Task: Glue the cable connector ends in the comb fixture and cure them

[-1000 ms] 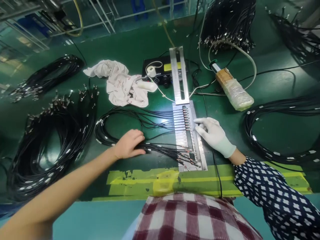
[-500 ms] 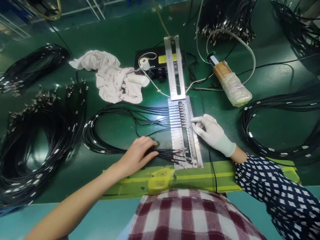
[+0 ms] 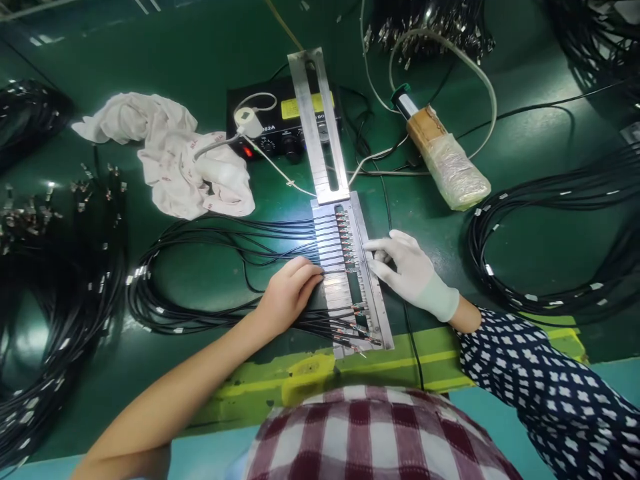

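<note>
My bare left hand (image 3: 291, 293) pinches a black cable (image 3: 334, 271) between thumb and fingertips at the left side of a slotted metal jig (image 3: 336, 288). The cable's stripped end lies across the jig's slot. Above it, several cables lie side by side in the jig with their bare ends (image 3: 345, 237) in a row. Under my left wrist runs a loose bundle of black cables (image 3: 310, 319), its ends over the jig's near end. My right hand (image 3: 407, 270), in a white glove, has thumb and index finger apart, their tips against the jig's right edge; it holds nothing visible.
A slotted metal flap (image 3: 320, 127) stands folded back beyond the jig, before a black control box (image 3: 277, 143). A white cloth (image 3: 170, 153) lies left, a wrapped solder-wire holder (image 3: 450, 157) right. Cable coils (image 3: 480, 260) flank both sides. Yellow-green tape (image 3: 260, 383) lines the table edge.
My left hand has moved from the loose bundle up along the jig and closed on one cable, now laid below the row. My right hand stays at the jig's edge. The view has shifted.
</note>
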The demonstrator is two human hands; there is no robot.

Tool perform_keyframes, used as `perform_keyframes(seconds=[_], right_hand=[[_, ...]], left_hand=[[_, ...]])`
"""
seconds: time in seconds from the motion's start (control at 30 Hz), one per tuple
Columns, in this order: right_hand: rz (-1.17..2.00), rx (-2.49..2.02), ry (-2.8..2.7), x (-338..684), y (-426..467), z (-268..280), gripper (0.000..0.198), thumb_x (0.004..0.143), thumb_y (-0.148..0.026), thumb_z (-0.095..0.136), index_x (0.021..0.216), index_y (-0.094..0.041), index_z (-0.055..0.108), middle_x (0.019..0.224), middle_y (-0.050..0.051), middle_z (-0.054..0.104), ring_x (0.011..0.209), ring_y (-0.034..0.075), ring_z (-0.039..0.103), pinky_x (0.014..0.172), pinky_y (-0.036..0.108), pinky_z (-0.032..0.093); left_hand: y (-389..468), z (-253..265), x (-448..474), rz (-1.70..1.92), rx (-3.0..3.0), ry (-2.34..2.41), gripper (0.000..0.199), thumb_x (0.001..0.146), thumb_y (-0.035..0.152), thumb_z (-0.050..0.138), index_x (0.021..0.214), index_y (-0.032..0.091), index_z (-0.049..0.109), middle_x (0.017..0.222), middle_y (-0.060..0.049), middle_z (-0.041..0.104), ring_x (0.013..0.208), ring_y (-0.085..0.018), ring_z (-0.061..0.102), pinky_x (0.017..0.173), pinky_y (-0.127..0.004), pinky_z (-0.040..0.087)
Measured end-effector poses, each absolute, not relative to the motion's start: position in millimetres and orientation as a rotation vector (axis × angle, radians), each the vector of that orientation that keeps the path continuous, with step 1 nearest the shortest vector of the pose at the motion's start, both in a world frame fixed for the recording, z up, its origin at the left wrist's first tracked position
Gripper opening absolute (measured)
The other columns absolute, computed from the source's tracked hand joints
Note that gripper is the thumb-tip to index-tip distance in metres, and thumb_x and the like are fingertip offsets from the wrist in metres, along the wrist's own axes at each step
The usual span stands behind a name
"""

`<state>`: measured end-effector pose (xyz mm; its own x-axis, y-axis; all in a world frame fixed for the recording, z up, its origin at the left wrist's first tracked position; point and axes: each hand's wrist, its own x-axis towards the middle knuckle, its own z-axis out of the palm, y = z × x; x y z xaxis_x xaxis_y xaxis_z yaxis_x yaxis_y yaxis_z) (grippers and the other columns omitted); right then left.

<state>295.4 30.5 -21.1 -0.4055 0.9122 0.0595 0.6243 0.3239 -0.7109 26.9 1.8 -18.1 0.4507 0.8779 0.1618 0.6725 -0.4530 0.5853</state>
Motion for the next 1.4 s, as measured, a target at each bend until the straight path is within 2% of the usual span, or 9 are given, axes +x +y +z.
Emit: perform_keyframes(seconds=[0.13,0.37,0.53,0.73,0.83,0.93,1.07,1.23,1.4], right_hand=[[0.875,-1.342,-2.139,296,31,-22,0.023,0.092,-0.026,0.056,0.113,-0.026,0.063,0.070,-0.005,0.063,0.083,0.021,0.060,0.114,0.048,0.029],[0.887,-1.385,-2.143,294,31,-20,0.023,0.093,-0.029,0.053,0.113,-0.027,0.064,0.071,-0.003,0.065,0.093,0.024,0.062,0.116,0.051,0.028],[0.890,-1.377,-2.145,295,31,-24,0.024,0.093,-0.029,0.054,0.115,-0.027,0.063,0.076,-0.003,0.066,0.089,0.022,0.063,0.118,0.049,0.027],[0.842,-1.380,-2.173,295,31,-26,0.025,0.092,-0.028,0.056,0.115,-0.027,0.064,0.077,-0.002,0.066,0.097,0.024,0.061,0.116,0.047,0.029],[0.837,-1.363,-2.166,295,31,-25,0.023,0.092,-0.027,0.055,0.113,-0.027,0.064,0.076,-0.002,0.066,0.094,0.024,0.061,0.115,0.047,0.029],[0.851,-1.333,-2.153,295,32,-25,0.022,0.092,-0.027,0.054,0.112,-0.027,0.064,0.076,-0.002,0.065,0.088,0.022,0.062,0.115,0.047,0.029],[0.866,-1.323,-2.159,294,35,-26,0.020,0.092,-0.025,0.054,0.109,-0.025,0.064,0.074,-0.003,0.065,0.086,0.022,0.061,0.113,0.047,0.030],[0.834,-1.278,-2.149,300,28,-27,0.020,0.092,-0.024,0.055,0.111,-0.025,0.064,0.077,-0.003,0.067,0.084,0.021,0.061,0.114,0.047,0.030],[0.825,-1.251,-2.152,309,15,-26,0.027,0.091,-0.021,0.059,0.118,-0.025,0.063,0.088,0.000,0.068,0.089,0.023,0.057,0.105,0.046,0.037]], left_hand=[[4,-26,29,0.597,2.433,1.283,0.013,0.099,0.021,0.049,0.104,0.019,0.061,0.091,-0.005,0.063,0.086,-0.015,0.060,0.076,-0.026,0.051],[0,-27,27,0.546,2.631,1.246,0.021,0.099,0.016,0.045,0.114,0.020,0.058,0.092,-0.006,0.064,0.084,-0.016,0.058,0.073,-0.028,0.049],[1,-28,25,0.539,2.683,1.231,0.025,0.098,0.016,0.043,0.114,0.021,0.061,0.091,-0.007,0.064,0.081,-0.017,0.056,0.072,-0.030,0.048],[6,-27,24,0.579,2.566,1.093,0.032,0.097,0.012,0.045,0.124,0.023,0.058,0.098,-0.007,0.063,0.086,-0.016,0.057,0.076,-0.029,0.049],[1,-25,22,0.568,2.603,1.121,0.038,0.097,0.011,0.044,0.128,0.026,0.059,0.104,-0.009,0.062,0.095,-0.019,0.057,0.082,-0.033,0.048],[-6,-21,20,0.452,2.724,1.274,0.040,0.097,0.012,0.042,0.129,0.028,0.061,0.098,-0.008,0.062,0.089,-0.020,0.055,0.075,-0.034,0.042],[-5,-17,29,0.361,2.865,1.212,0.033,0.097,0.017,0.045,0.124,0.020,0.063,0.087,-0.007,0.063,0.077,-0.019,0.050,0.065,-0.034,0.032],[13,-23,52,0.379,2.963,1.139,0.032,0.100,0.022,0.041,0.123,0.022,0.063,0.085,-0.006,0.062,0.077,-0.018,0.052,0.065,-0.034,0.030],[5,-15,49,0.296,3.019,1.186,0.029,0.100,0.018,0.044,0.123,0.019,0.062,0.084,-0.005,0.063,0.075,-0.018,0.052,0.064,-0.034,0.030]])
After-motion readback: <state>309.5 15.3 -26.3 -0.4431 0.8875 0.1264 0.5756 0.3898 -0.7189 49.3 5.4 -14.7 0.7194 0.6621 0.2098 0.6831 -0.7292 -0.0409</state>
